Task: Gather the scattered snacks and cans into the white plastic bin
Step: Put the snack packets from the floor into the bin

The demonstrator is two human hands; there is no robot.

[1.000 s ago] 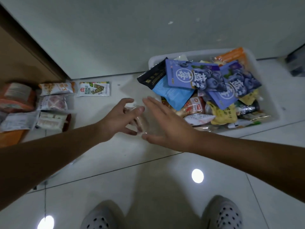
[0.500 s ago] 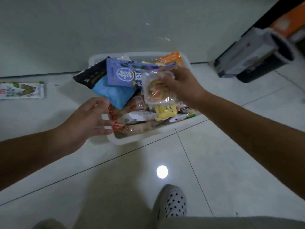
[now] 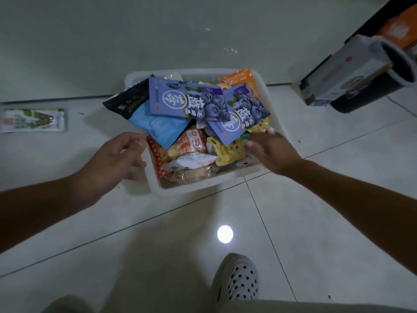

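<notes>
The white plastic bin [image 3: 185,188] stands on the tiled floor against the wall, heaped with snack packets. On top lie two purple blueberry packets [image 3: 180,100], a blue packet [image 3: 158,125], a black one [image 3: 128,100] and an orange one [image 3: 237,79]. My right hand [image 3: 273,152] is low over the bin's near right corner, palm down, fingers reaching in beside a yellow packet [image 3: 225,152]; nothing shows in its grasp. By the bin's left rim hovers my left hand [image 3: 117,157], fingers loosely curled and holding nothing. One green-and-white snack packet [image 3: 31,119] lies on the floor at far left.
A dark container with a grey box [image 3: 352,82] leaning on it stands to the right of the bin, near the wall. My spotted shoe [image 3: 239,281] is on the tiles below. A ceiling light reflects on the floor [image 3: 225,233].
My right hand lifted a clear wrapped snack off the floor, carried it over the bin, and now sits low in the bin without it showing. The view swung right; the left hand trailed to the rim.
</notes>
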